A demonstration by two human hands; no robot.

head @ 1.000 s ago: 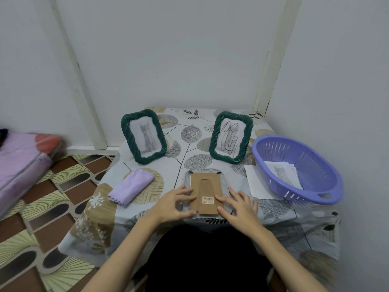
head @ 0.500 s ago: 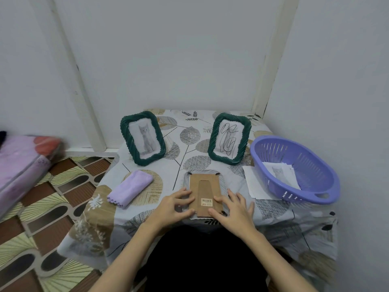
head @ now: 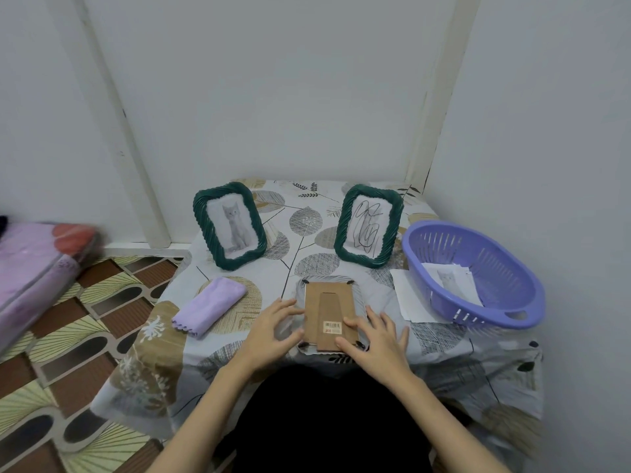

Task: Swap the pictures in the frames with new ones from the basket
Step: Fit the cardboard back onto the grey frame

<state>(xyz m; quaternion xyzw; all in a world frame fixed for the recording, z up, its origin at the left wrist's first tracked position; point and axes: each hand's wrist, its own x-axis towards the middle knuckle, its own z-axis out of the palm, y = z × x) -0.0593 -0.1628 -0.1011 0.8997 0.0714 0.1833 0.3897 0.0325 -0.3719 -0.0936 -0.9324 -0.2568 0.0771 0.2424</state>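
A frame (head: 329,310) lies face down near the table's front edge, its brown cardboard back with a barcode sticker facing up. My left hand (head: 273,332) rests at its left side with spread fingers touching the edge. My right hand (head: 374,343) lies on its lower right corner, fingertips on the backing. Two green twisted frames stand behind: the left frame (head: 229,225) holds a cat picture, the right frame (head: 368,225) a scribble drawing. The purple basket (head: 478,233) at the right holds cat pictures (head: 450,281).
A folded lilac cloth (head: 209,306) lies at the table's left. A white sheet (head: 408,298) lies partly under the basket. Walls close in behind and to the right. A pink mattress (head: 37,264) sits on the tiled floor at the left.
My view has shifted slightly. Both hands stay at the face-down frame, with the fingers shifting a little along its lower edges.
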